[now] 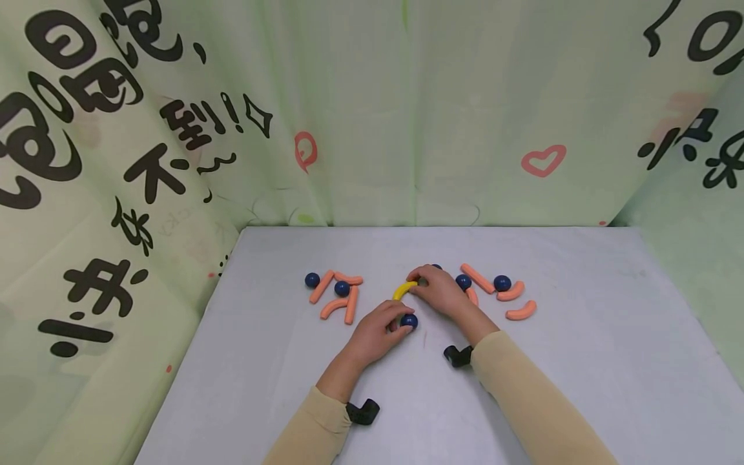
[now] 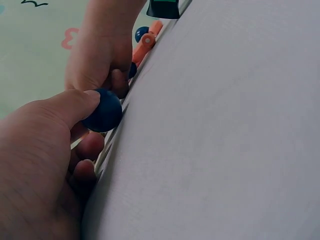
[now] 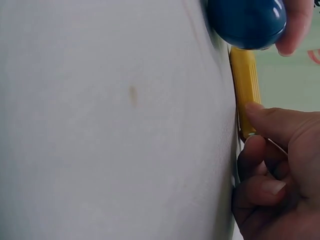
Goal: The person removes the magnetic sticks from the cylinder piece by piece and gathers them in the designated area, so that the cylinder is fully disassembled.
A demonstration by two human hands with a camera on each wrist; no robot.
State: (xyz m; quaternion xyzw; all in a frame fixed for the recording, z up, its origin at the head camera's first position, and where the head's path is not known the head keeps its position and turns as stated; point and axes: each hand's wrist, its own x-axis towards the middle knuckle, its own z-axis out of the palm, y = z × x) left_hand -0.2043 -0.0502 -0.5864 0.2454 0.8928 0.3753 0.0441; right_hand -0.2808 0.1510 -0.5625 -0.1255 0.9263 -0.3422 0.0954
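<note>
In the head view my left hand pinches a blue ball between thumb and fingers, low over the table. The same ball is large in the left wrist view. Just beyond it, my right hand holds the far end of a curved yellow rod. Thumb and forefinger grip this ribbed rod in the right wrist view. Its other end lies right by the ball; whether they touch I cannot tell. Part of another blue ball shows behind the right hand.
Left of the hands lie straight and curved orange rods with blue balls among them. More orange rods and blue balls lie to the right. A printed curtain stands behind the white table.
</note>
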